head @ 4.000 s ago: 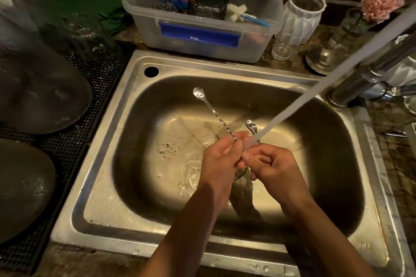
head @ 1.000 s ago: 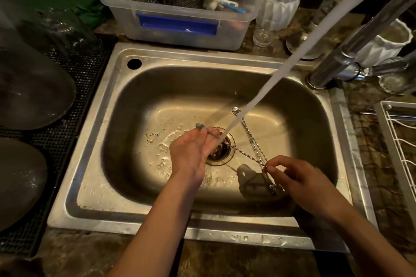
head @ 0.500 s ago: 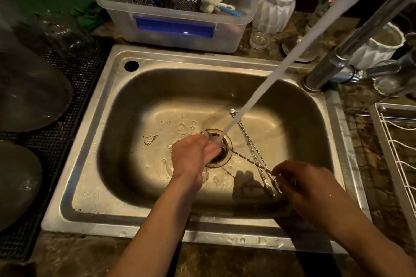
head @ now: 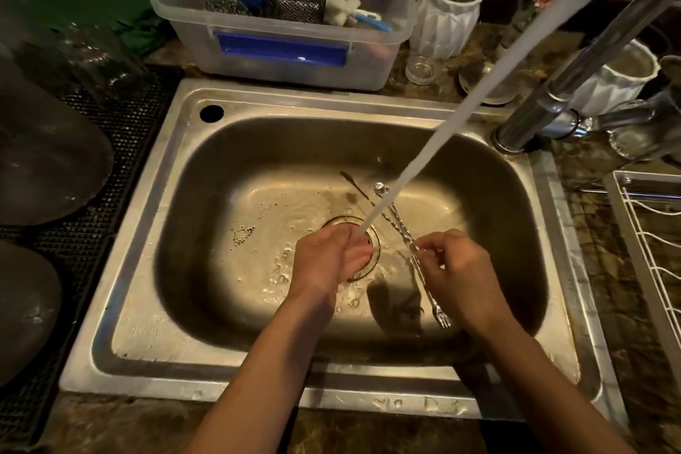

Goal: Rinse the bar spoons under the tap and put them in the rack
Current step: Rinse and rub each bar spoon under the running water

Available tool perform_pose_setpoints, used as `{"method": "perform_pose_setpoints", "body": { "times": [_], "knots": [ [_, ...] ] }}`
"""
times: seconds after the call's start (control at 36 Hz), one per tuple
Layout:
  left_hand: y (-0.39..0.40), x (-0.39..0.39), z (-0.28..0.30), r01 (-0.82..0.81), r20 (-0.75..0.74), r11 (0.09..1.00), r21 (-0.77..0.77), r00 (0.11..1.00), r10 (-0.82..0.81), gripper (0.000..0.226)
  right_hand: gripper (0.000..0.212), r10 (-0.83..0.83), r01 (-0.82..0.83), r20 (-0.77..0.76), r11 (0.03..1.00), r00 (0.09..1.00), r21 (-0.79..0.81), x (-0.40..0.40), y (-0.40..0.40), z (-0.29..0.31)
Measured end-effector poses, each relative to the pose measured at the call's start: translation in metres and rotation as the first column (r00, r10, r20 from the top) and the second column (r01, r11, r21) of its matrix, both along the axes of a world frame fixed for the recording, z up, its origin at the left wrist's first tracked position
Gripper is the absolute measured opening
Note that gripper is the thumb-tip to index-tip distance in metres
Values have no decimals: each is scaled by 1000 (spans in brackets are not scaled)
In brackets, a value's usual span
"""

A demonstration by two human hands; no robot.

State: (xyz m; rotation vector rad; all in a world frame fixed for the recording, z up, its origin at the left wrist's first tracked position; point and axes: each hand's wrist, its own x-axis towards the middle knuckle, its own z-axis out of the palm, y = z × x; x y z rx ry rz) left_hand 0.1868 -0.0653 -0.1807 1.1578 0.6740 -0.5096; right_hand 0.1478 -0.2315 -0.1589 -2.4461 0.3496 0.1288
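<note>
Steel bar spoons (head: 401, 232) pinched in right hand (head: 457, 269); left hand (head: 328, 258) relaxed under stream.

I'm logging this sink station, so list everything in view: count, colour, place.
bar spoons: at least one, silver, over the basin in the right hand's grip; exact count unclear
sink: one, steel, centre
water stream: one, white, from tap to left hand
tap: one, chrome, right of sink
rack: one, white wire, far right
plastic tub: one, clear with blue handle, behind sink, holding cleaning tools
white vases: two, behind sink and behind tap
shot glass: one, clear, beside tub
black mat: one, left of sink
left hand: under the stream
right hand: pinching the spoons
</note>
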Motion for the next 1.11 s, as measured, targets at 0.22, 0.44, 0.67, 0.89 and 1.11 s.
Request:
{"method": "perform_pose_setpoints", "body": {
  "times": [0.22, 0.44, 0.67, 0.89, 1.11],
  "knots": [
    [0, 2, 0, -23, -116, 996, -92, 993, 13, 21, 20, -168, 165, -73, 985, 983, -44, 17, -6, -28],
    [2, 3, -2, -18, -143, 998, -60, 990, 9, 22, 19, -289, 289, -162, 957, 944, -19, 15, -10, -46],
    [2, 4, -4, -39, -163, 999, -26, 986, 35, 18, 27, -355, 362, -294, 932, 887, -33, 23, -14, -52],
    [3, 0, 0, 22, -121, 998, 62, 992, -15, 17, 21, -370, 342, -402, 929, 837, -143, 18, -10, -42],
    [6, -14, 7, 182, 7, 929, 322, 981, -195, 25, 7, -255, 239, -312, 967, 915, -88, 17, -18, -34]
  ]
}}
